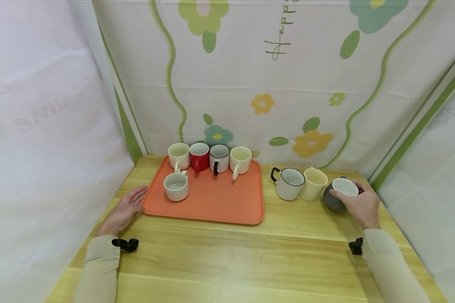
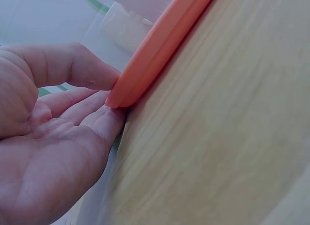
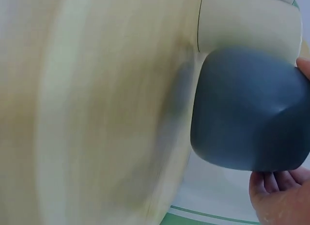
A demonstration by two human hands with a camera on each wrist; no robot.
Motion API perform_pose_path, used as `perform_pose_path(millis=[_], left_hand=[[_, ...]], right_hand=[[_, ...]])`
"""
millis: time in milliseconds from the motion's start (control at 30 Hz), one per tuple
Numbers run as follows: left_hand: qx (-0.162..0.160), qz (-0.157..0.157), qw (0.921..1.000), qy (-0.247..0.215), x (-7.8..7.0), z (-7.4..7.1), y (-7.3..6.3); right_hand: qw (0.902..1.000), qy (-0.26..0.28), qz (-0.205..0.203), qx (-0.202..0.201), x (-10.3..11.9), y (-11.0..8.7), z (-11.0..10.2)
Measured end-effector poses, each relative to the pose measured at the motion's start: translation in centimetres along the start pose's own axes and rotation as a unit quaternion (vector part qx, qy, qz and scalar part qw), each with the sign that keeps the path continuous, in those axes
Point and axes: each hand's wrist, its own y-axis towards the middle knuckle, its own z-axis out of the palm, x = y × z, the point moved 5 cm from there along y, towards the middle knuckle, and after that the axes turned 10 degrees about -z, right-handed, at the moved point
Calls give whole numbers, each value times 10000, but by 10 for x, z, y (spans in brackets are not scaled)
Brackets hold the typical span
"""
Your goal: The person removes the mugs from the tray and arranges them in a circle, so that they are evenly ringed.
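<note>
My left hand (image 1: 126,210) lies at the left front corner of the orange tray (image 1: 216,206). In the left wrist view its fingers are extended and the thumb (image 2: 89,70) touches the tray rim. On the far right my right hand (image 1: 362,204) grips a dark grey mug (image 1: 333,201) with a white inside, thumb and fingers on opposite sides. The right wrist view shows the mug's rounded grey body close up, with fingertips against it. Just left of it stand a pale yellow mug (image 1: 313,185) and a white mug with a black rim (image 1: 289,185).
Along the tray's back edge stand a cream mug (image 1: 179,156), a red mug (image 1: 199,157), a black-rimmed white mug (image 1: 219,159) and another cream mug (image 1: 240,160). A low white cup (image 1: 176,187) is at the tray's left. A flowered cloth (image 1: 227,92) hangs behind the wooden table (image 1: 227,261).
</note>
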Motion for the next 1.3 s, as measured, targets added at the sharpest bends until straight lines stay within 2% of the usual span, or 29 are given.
perform_pose_path(millis=[167,400,533,633,700,833,967,1100,1300], left_hand=[[-41,19,10000,-2,0,0,2],[-23,-46,10000,18,-1,2,2],[-28,-79,10000,24,0,0,2],[-62,-68,10000,1,0,-1,2],[-31,-52,10000,-9,-1,-1,2],[43,-71,9999,-68,-1,0,1],[56,-61,9999,-94,-1,0,-1],[19,-13,10000,-6,-3,0,0],[15,-58,10000,26,-3,2,1]], right_hand=[[9995,-87,239,-183,-1,7,8],[9987,-107,476,-160,-6,2,17],[9987,-152,426,213,-7,1,17],[9969,-361,82,701,-1,5,13],[9954,-429,-178,841,6,8,7],[9936,-323,-533,945,36,10,-2],[9872,-287,-1012,1196,88,4,6],[9741,-78,-1630,1563,139,-4,31],[9455,773,-2103,2362,198,-21,88]])
